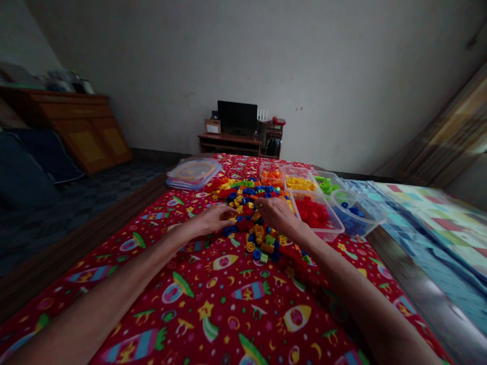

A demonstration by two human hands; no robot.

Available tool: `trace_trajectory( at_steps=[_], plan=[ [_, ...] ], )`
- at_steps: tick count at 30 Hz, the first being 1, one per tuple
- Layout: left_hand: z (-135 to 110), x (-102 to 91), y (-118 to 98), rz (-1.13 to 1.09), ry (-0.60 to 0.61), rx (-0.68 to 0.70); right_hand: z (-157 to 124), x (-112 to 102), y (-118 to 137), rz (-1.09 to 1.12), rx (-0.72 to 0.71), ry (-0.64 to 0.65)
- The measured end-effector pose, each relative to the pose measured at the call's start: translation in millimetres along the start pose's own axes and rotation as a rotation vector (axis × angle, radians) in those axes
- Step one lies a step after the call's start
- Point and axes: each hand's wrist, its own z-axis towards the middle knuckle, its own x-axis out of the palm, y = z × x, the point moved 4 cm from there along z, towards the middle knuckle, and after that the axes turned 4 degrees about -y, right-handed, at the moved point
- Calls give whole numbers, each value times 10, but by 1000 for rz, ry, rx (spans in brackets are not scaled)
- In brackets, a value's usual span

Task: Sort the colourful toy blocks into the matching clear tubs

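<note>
A loose pile of toy building bricks [259, 234] in red, yellow, blue, orange and green lies on a red patterned cloth [228, 314]. At the pile's left edge is my left hand [211, 220], thumb and fingers apart around a few bricks. My right hand [279, 212] reaches over the pile's right side with its fingers bent together; what they hold, if anything, is hidden. Right of the pile, clear plastic boxes hold sorted bricks: red bricks [312, 212], yellow bricks [300, 183], orange bricks [272, 176] and light green bricks [326, 185]. Blue bricks [353, 212] sit in a round tub [375, 215].
Stacked plastic lids [194, 173] lie at the cloth's far left. A bed [429, 228] adjoins the right edge. Beyond the far end stand a desk [228, 143] and a monitor [238, 116]; a wooden cabinet [85, 126] is on the left.
</note>
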Motion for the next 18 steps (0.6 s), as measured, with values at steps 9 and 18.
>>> trace_trajectory(
  at_steps=[9,18],
  plan=[
    [-12,-80,-26,-2,-66,-10,-17,-68,-25,87,-74,-121],
    [-11,8,-3,-68,15,21,-49,-113,150,67,-73,-63]
  ],
)
